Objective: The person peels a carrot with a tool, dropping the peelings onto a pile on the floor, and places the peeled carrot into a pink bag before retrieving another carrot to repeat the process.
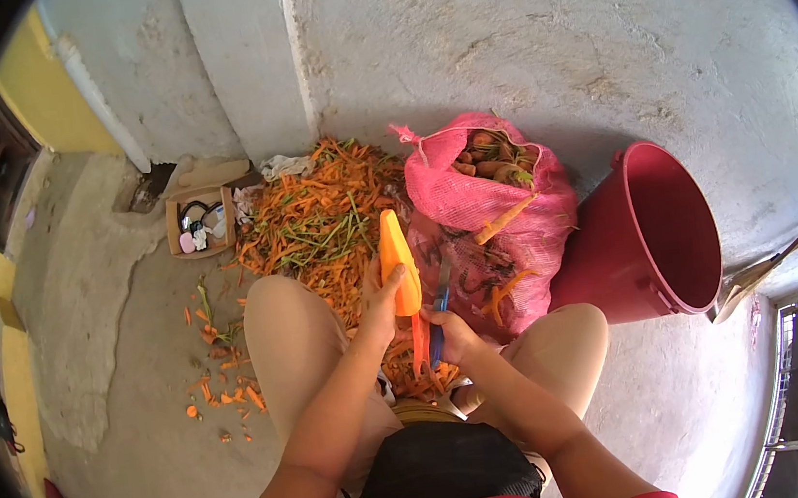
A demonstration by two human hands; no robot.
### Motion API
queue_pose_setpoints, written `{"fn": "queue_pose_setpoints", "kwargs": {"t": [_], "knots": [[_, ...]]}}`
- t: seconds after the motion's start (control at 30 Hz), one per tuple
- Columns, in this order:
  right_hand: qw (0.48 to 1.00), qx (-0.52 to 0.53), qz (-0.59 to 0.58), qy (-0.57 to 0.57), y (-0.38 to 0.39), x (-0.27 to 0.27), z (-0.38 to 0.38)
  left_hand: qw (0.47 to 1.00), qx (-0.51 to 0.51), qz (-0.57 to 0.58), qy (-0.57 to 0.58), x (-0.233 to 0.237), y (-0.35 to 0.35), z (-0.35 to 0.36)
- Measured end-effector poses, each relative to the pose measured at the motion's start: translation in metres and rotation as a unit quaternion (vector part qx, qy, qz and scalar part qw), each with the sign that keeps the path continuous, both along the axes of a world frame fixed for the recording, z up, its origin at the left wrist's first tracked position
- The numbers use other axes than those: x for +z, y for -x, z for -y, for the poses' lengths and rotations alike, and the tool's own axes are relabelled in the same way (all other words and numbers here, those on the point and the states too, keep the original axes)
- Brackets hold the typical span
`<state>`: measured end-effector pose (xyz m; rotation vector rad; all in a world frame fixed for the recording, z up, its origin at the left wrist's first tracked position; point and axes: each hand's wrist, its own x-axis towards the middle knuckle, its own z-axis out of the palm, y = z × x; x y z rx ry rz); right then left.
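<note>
My left hand (381,299) is wrapped round a thick, peeled carrot (400,266), bright orange, its narrower end pointing away from me. Close by on the right, my right hand (454,334) grips a blue-handled knife (442,298) with its grey blade pointing away. A long orange peel strip (420,346) hangs between the two hands, below the carrot. Beyond my hands lies a large heap of carrot peelings (318,214) with green stalks in it. The right fingertips are partly hidden behind the knife's handle.
A pink mesh sack (500,195) of unpeeled carrots leans by the wall, with a loose carrot (506,219) on its side. Right of it a dark red bucket (604,257) lies tilted. A small cardboard box (201,223) of odds and ends sits left. Scraps (229,393) litter the floor.
</note>
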<state>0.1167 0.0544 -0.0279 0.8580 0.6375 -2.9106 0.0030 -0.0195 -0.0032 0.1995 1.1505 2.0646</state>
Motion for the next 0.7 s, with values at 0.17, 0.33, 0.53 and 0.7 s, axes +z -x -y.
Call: {"fn": "queue_pose_setpoints", "kwargs": {"t": [0.17, 0.33, 0.53, 0.7], "knots": [[0.997, -0.071, -0.016, -0.024, -0.001, 0.011, -0.018, 0.994, -0.027, -0.110, 0.005, 0.012, 0.001, 0.005], [0.995, -0.091, -0.028, 0.025, -0.001, 0.027, -0.023, 0.982, -0.057, -0.176, -0.047, 0.016, -0.001, 0.011], [0.986, -0.086, -0.116, 0.089, 0.003, 0.017, -0.030, 0.962, -0.125, -0.226, -0.086, 0.029, -0.005, 0.012], [0.977, -0.102, -0.053, -0.179, 0.001, 0.034, -0.062, 0.961, -0.260, -0.052, -0.074, 0.024, 0.003, 0.022]]}}
